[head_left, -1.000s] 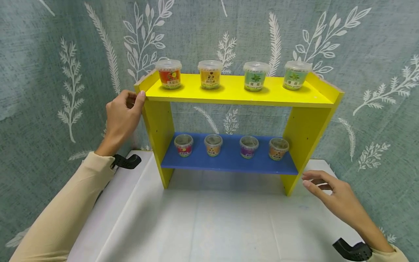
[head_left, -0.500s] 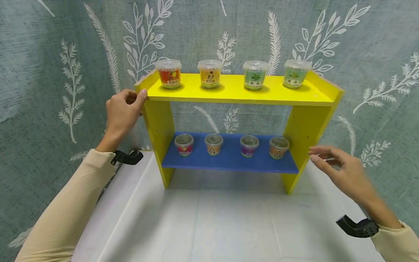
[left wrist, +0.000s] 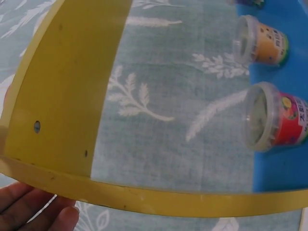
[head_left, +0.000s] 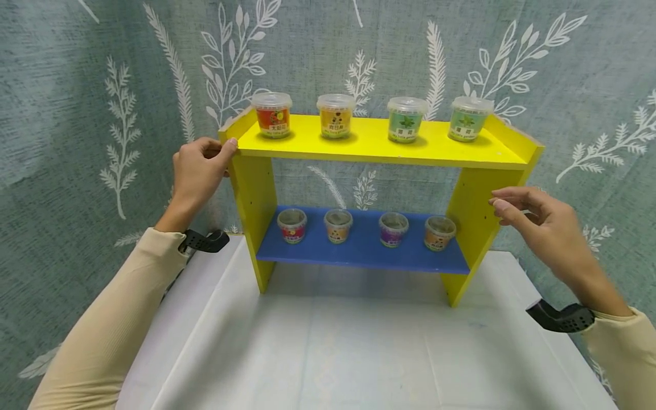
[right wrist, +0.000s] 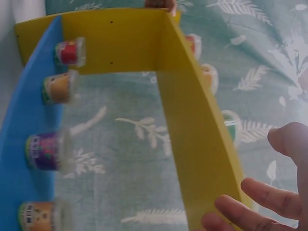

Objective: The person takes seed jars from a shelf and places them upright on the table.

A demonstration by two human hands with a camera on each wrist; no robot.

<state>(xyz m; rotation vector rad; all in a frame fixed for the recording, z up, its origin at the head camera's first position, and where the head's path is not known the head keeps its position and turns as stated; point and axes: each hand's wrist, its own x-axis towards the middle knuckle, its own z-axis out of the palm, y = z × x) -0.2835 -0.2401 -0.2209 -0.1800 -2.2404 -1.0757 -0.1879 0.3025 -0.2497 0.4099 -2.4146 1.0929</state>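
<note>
A two-tier shelf with yellow sides [head_left: 249, 222] and a yellow top board stands upright. My left hand [head_left: 199, 171] grips its upper left corner, thumb on the front edge and other fingers at the outer side. My right hand [head_left: 545, 228] is beside the right side panel, its fingers loosely bent and holding nothing. On the top board stand lidded cups: a red one [head_left: 274, 117], a yellow one [head_left: 335, 117] and two green ones [head_left: 405, 121]. Smaller cups stand on the blue lower board [head_left: 359, 253]: red [head_left: 292, 228], purple [head_left: 393, 231] and orange ones [head_left: 439, 235].
A white cloth [head_left: 359, 341] covers the table under the shelf. Behind and at both sides hangs a grey-green curtain [head_left: 307, 51] with white leaf prints. A black band with a camera mount [head_left: 561, 316] sits on the right wrist.
My right hand has risen alongside the right panel, from near its foot to just below the top board. The left hand stays at the corner. The cups keep their places.
</note>
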